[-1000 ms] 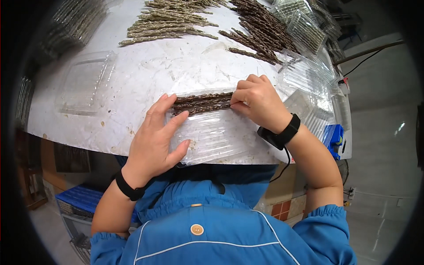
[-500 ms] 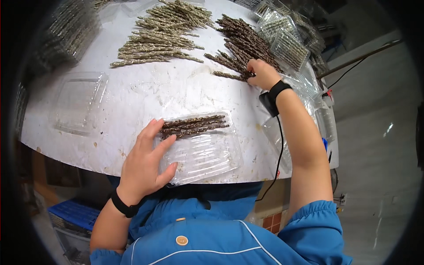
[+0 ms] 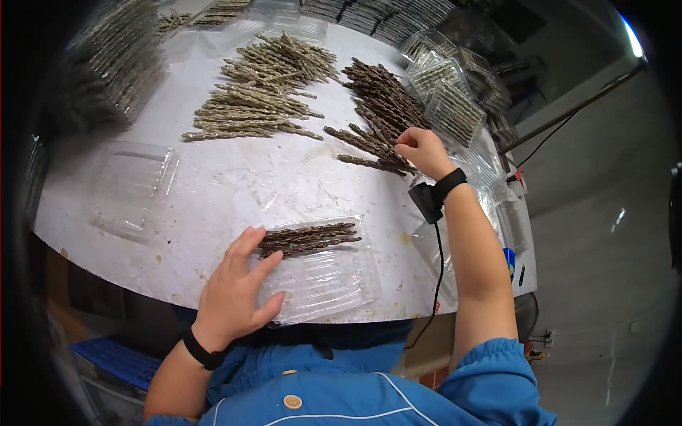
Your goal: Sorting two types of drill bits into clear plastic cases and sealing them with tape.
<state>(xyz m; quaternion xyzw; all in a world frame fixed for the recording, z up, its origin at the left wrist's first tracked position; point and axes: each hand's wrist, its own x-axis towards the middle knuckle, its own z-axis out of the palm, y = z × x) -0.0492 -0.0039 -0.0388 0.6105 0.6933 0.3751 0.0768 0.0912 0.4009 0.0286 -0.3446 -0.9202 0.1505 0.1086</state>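
A clear plastic tray point(image 3: 327, 284) with ridges lies near the table's front edge. Several dark brown twisted sticks point(image 3: 312, 238) lie side by side along its far side. My left hand point(image 3: 234, 287) rests at the tray's left edge, open with fingers spread, its fingertips against the sticks' left ends. To the far right, my right hand point(image 3: 424, 153) is closed in a pinch at the near right edge of a pile of dark brown twisted sticks point(image 3: 383, 99). What its fingertips hold, if anything, is hidden. A wristband with a small black device and a cable is on the right wrist.
A pile of pale tan twisted sticks point(image 3: 263, 92) lies left of the dark pile. Filled clear boxes point(image 3: 455, 110) are heaped at the back right, and a tall stack point(image 3: 114, 64) stands at the far left. A clear plastic lid or tray point(image 3: 135, 188) lies below that stack.
The whole view has shifted, so the table sits lower in the picture. My right hand stays by the dark pile with its fingers drawn closer together. My left hand keeps its place at the tray.
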